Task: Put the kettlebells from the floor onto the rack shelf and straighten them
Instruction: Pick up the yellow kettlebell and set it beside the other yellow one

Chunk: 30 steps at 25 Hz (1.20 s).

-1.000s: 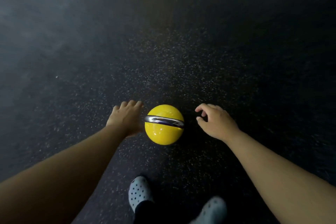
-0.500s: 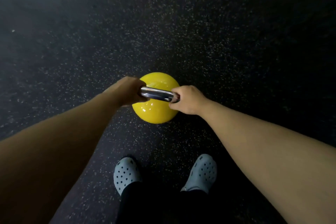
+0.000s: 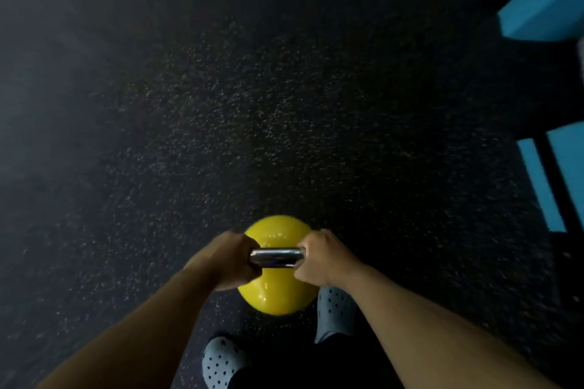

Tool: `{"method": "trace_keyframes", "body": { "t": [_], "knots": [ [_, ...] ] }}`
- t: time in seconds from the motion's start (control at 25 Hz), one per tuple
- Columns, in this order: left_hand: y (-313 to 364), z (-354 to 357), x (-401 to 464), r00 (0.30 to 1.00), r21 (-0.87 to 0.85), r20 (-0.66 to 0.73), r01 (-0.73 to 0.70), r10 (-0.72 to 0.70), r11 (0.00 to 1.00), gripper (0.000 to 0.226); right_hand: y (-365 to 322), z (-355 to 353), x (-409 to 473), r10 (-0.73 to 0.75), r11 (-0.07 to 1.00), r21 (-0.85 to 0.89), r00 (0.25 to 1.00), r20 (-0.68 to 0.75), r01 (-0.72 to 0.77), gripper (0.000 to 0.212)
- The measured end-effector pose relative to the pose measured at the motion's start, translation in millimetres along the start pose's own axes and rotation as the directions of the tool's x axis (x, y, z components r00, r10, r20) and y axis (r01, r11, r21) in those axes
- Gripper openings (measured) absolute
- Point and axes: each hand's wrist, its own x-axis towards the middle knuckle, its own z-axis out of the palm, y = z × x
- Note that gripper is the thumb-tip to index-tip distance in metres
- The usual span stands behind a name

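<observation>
One round yellow kettlebell (image 3: 278, 297), shiny, with a silver metal handle (image 3: 277, 257) across the top. Upright, handle up. Gripped at both ends of the handle by the left hand (image 3: 226, 260) and right hand (image 3: 324, 257). Low in the view, over the dark speckled floor (image 3: 221, 136), maybe lifted off it, hard to tell.
</observation>
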Motion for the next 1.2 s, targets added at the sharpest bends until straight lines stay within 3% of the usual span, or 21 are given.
{"method": "trace_keyframes", "body": {
  "t": [0.16,0.4,0.48,0.56,0.64,0.8,0.92,1.08,1.2],
  "knots": [
    [123,-26,23,0.975,0.126,0.114,-0.204,0.19,0.971,0.01,74,-36,-85,0.162,0.969,0.217,0.969,-0.187,-0.12,0.023],
    [316,-53,53,0.93,0.354,0.194,-0.363,0.312,0.862,0.013,184,-113,-190,0.335,0.89,0.419,0.883,-0.327,-0.182,0.023],
    [385,-66,62,0.901,0.438,0.212,-0.435,0.379,0.787,0.019,220,-145,-224,0.367,0.874,0.456,0.845,-0.389,-0.169,0.03],
    [448,-80,70,0.861,0.538,0.214,-0.498,0.462,0.68,0.027,249,-178,-254,0.416,0.854,0.491,0.789,-0.452,-0.169,0.025],
    [518,-89,79,0.81,0.633,0.198,-0.536,0.553,0.559,0.032,282,-211,-289,0.497,0.825,0.528,0.706,-0.504,-0.204,0.008],
    [645,-108,98,0.667,0.697,0.237,-0.623,0.707,0.354,0.036,340,-268,-353,0.58,0.8,0.556,0.523,-0.624,-0.224,0.019],
    [731,-125,109,0.516,0.701,0.29,-0.688,0.806,0.188,0.035,377,-308,-390,0.631,0.774,0.585,0.375,-0.679,-0.241,0.009],
    [826,-141,125,0.374,0.655,0.328,-0.752,0.867,0.077,0.025,420,-351,-422,0.659,0.749,0.623,0.16,-0.735,-0.226,0.008],
    [889,-147,134,0.317,0.646,0.375,-0.763,0.871,-0.001,0.022,450,-376,-438,0.669,0.715,0.637,0.014,-0.744,-0.289,0.029]
  ]
}}
